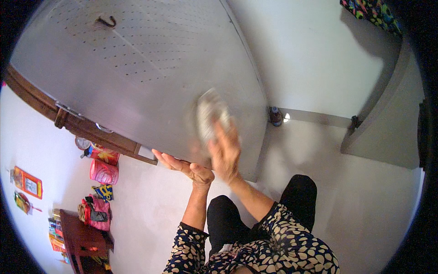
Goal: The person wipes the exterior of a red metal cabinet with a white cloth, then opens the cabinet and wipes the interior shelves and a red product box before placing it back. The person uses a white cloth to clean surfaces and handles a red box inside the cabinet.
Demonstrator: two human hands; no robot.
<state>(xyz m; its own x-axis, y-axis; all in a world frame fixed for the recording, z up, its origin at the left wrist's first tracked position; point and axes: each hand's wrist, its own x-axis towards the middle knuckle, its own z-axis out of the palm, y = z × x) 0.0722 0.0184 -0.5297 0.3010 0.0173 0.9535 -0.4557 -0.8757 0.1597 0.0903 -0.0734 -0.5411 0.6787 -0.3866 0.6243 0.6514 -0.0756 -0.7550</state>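
A large grey perforated panel (pixel 137 68) leans upright before me, filling the upper left of the view. My right hand (pixel 224 153) presses a pale cloth (pixel 211 114) flat against the panel's face near its right edge; hand and cloth are blurred by motion. My left hand (pixel 182 166) grips the panel's lower edge from beneath, palm up, fingers spread along the rim. A small dark hook (pixel 106 21) sticks out of the panel near its top.
A dark wooden frame (pixel 68 121) runs along the panel's left side. A small bottle (pixel 275 116) stands by the wall. Colourful bags (pixel 102 171) and a low wooden table (pixel 80 237) sit at lower left. A grey door (pixel 388 123) stands at right.
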